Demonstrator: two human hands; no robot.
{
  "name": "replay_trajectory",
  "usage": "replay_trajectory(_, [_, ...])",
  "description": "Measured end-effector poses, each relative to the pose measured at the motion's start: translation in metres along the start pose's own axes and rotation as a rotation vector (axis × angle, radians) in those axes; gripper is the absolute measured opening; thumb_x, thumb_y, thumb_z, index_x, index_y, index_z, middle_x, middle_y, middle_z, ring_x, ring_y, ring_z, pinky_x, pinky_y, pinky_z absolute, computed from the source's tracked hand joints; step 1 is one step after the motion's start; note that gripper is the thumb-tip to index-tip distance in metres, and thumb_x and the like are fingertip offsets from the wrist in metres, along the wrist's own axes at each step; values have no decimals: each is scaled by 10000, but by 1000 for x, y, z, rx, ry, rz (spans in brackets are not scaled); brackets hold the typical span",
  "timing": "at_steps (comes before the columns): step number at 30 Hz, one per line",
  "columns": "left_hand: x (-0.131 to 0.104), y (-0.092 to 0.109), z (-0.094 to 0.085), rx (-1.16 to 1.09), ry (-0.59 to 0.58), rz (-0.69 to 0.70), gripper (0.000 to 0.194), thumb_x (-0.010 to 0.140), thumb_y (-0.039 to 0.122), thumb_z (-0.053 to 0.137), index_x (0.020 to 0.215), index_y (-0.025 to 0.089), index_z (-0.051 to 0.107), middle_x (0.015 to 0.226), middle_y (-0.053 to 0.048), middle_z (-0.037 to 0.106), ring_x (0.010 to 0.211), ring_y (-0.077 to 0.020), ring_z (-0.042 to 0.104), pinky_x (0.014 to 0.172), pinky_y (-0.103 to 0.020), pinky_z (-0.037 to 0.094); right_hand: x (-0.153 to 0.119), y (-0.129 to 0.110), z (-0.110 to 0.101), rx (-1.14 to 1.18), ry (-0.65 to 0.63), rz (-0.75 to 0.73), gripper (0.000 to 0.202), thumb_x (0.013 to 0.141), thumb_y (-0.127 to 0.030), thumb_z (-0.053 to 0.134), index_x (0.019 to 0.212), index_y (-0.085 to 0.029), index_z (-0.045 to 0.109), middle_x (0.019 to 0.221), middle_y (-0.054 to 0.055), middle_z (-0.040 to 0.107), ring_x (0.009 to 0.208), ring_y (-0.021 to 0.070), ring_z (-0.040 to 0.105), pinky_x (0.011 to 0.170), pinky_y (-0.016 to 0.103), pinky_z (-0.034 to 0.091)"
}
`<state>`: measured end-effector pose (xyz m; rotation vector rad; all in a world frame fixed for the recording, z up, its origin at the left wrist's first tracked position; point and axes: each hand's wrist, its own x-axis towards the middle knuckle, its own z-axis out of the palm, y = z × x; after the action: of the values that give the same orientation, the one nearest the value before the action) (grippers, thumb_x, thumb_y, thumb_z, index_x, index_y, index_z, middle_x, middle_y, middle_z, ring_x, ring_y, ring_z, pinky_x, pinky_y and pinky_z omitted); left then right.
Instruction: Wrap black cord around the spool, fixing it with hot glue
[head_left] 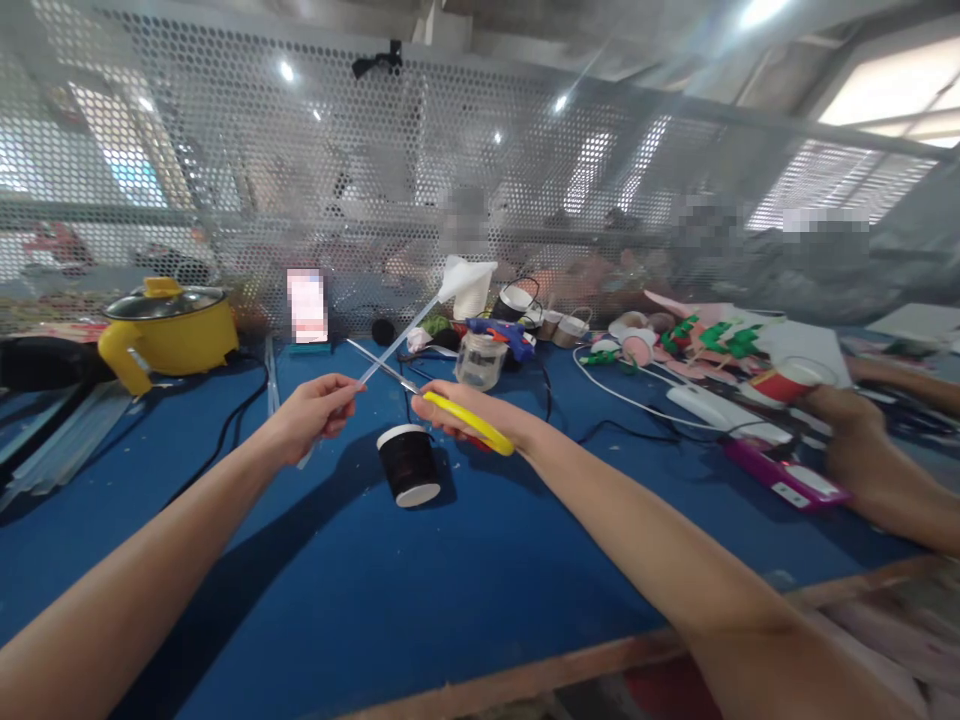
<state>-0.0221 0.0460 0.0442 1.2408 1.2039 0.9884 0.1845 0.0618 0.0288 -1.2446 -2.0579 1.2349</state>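
Observation:
My left hand (322, 410) pinches a thin translucent stick (401, 338), which slants up to the right and carries a white pointed piece (465, 278) at its top. In my right hand (457, 410) are scissors with yellow handles (472, 422). Their blades point up to the left and cross the stick; whether they touch it I cannot tell. A black cup with white rims (409, 467) lies tilted on the blue table just below my hands.
A yellow pot (172, 325) and clear sticks (71, 435) are at left. Behind my hands stand a phone (307, 305), a glass jar (481, 362) and a blue glue gun (510, 338). At right, a purple power strip (784, 473) lies near another person's hand (855, 425).

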Motion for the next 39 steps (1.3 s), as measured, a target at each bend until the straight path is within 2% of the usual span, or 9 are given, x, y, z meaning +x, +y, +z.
replay_trajectory(9, [5,-5,-8,4,52,8,69,756,176,488,701,141,513,470,58,440,288,-4,288,299,-124,165,17,-12,7,62,-1,77,481,637,-652,483,707,-176,470,489,-61,396,344,27,328,275,133,253])
replay_trajectory(16, [7,-7,-9,25,59,-27,98,711,164,532,624,136,496,453,54,459,281,-7,281,301,-137,163,14,-7,5,19,59,135,490,680,-638,447,754,-161,530,438,-61,401,300,41,349,279,167,297])
replay_trajectory(19, [8,-6,-9,38,92,12,16,679,123,547,684,137,542,463,52,488,314,-22,337,328,-141,233,11,1,1,-217,183,161,396,689,-555,513,746,-164,535,430,-37,455,327,78,436,329,195,346])
replay_trajectory(21, [10,-5,-9,86,105,82,115,639,82,569,738,141,578,465,58,495,356,-38,392,371,-150,304,5,9,-1,-414,232,191,291,709,-454,542,706,-163,537,416,-8,489,353,113,486,361,216,363])
replay_trajectory(26, [17,5,-1,234,91,246,144,587,98,617,722,147,630,477,37,541,431,-77,479,451,-186,389,-17,23,-1,-596,304,264,124,683,-268,583,642,-157,546,576,119,600,619,253,604,488,297,410])
replay_trajectory(30, [20,19,24,437,43,382,136,621,191,609,747,151,643,472,28,534,415,-92,476,425,-193,362,-31,14,-3,-656,376,234,168,678,-295,603,685,-128,586,791,183,609,825,322,577,624,378,421])
replay_trajectory(32, [19,24,43,565,-15,496,188,664,222,571,828,165,642,530,24,549,408,-83,441,432,-200,348,-34,7,-5,-503,416,100,281,722,-395,545,816,-136,596,836,137,600,819,262,578,631,344,435])
replay_trajectory(35, [19,30,77,671,-111,641,105,662,211,574,745,165,618,587,10,576,523,-108,487,495,-207,344,-34,0,-8,105,485,-113,399,747,-487,464,938,-150,560,681,32,567,585,135,559,483,251,433])
replay_trajectory(39, [33,35,111,539,-120,519,117,590,179,646,652,166,548,529,38,527,516,-100,466,494,-207,306,-37,6,-31,577,706,-155,358,641,-476,583,731,-131,560,514,-38,488,417,68,458,365,191,367])
